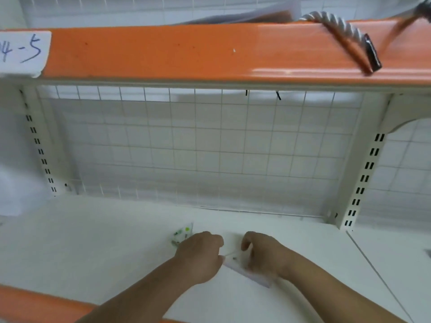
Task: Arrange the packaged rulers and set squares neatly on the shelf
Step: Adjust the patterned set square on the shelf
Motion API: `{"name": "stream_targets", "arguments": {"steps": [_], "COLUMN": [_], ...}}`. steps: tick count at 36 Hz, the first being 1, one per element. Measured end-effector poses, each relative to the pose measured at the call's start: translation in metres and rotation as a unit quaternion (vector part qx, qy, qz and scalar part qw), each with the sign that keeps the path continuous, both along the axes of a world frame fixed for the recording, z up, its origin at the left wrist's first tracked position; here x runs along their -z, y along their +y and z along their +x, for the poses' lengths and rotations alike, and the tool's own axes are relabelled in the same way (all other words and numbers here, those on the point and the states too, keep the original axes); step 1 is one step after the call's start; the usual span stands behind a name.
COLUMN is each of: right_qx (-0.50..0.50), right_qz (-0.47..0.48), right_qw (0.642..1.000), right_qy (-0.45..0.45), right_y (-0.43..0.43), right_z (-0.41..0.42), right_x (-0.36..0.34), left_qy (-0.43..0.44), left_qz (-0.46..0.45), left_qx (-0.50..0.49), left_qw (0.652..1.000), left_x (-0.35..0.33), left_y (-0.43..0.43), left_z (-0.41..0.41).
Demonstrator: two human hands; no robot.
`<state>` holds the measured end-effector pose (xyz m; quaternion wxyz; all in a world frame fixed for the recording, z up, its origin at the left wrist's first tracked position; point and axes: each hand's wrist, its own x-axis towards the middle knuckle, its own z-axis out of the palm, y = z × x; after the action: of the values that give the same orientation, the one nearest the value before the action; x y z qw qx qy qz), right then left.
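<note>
White shelf (93,241), left hand (198,255) and right hand (263,252) gripping clear packet (247,273), wire grid (210,148) behind

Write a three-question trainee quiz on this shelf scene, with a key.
1. True or false: the left hand and the right hand both hold the clear package low over the white shelf.
2. Multiple choice: what is written on the label stuck to the orange shelf edge? A) 4-5 B) 2-1 C) 7-9
3. Fill in: at the upper right, a twisted ___ hangs over that orange edge.

Key: 1 true; 2 A; 3 rope.
</note>
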<state>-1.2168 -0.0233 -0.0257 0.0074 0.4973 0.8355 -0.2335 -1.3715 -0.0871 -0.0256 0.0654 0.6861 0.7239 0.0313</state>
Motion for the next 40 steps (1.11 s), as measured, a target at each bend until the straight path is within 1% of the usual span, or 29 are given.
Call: {"name": "stream_targets", "arguments": {"steps": [3, 7, 11, 12, 14, 15, 17, 19, 21, 23, 26, 29, 35, 40], "right_qx": [0.03, 0.023, 0.025, 0.024, 0.04, 0.056, 0.075, 0.081, 0.063, 0.022, -0.022, -0.038, -0.016, 0.017], "right_qz": [-0.058, -0.082, -0.032, -0.01, -0.012, -0.027, -0.018, 0.032, 0.085, 0.118, 0.187, 0.235, 0.26, 0.28], "right_qw": [0.99, 0.98, 0.977, 0.978, 0.975, 0.972, 0.969, 0.972, 0.979, 0.988, 0.982, 0.971, 0.964, 0.958], "right_qy": [0.128, 0.178, 0.207, 0.205, 0.216, 0.229, 0.235, 0.217, 0.172, 0.101, 0.026, -0.019, -0.043, -0.058], "right_y": [0.0, 0.001, 0.003, 0.002, 0.0, -0.001, -0.004, -0.005, -0.01, -0.014, -0.025, -0.031, -0.039, -0.044], "right_z": [-0.001, 0.002, 0.003, 0.003, 0.003, 0.003, 0.002, 0.002, 0.001, 0.002, -0.003, -0.007, -0.008, 0.004], "right_x": [-0.002, -0.009, -0.01, -0.011, -0.012, -0.014, -0.016, -0.018, -0.022, -0.023, -0.023, -0.019, -0.014, -0.012], "left_qy": [-0.009, -0.018, -0.038, -0.029, -0.007, 0.0, 0.01, 0.016, 0.019, 0.026, 0.032, 0.035, 0.021, 0.012], "left_qz": [-0.016, -0.027, -0.027, -0.031, -0.033, -0.028, -0.015, -0.004, 0.0, 0.002, 0.006, 0.005, 0.007, -0.014], "left_qx": [0.013, 0.023, 0.029, 0.037, 0.049, 0.05, 0.044, 0.037, 0.033, 0.03, 0.022, 0.022, 0.024, 0.037], "left_qw": [1.0, 0.999, 0.998, 0.998, 0.998, 0.998, 0.999, 0.999, 0.999, 0.999, 0.999, 0.999, 0.999, 0.999], "left_x": [0.0, 0.001, 0.001, 0.0, -0.001, -0.002, -0.003, -0.005, -0.006, -0.007, -0.008, -0.007, -0.01, -0.01], "left_y": [0.002, 0.003, 0.005, 0.005, 0.004, 0.004, 0.004, 0.003, 0.003, 0.003, 0.002, -0.001, -0.008, -0.013], "left_z": [-0.002, -0.005, -0.006, -0.005, -0.003, -0.002, -0.002, -0.002, -0.002, -0.004, -0.007, -0.01, -0.013, -0.013]}}
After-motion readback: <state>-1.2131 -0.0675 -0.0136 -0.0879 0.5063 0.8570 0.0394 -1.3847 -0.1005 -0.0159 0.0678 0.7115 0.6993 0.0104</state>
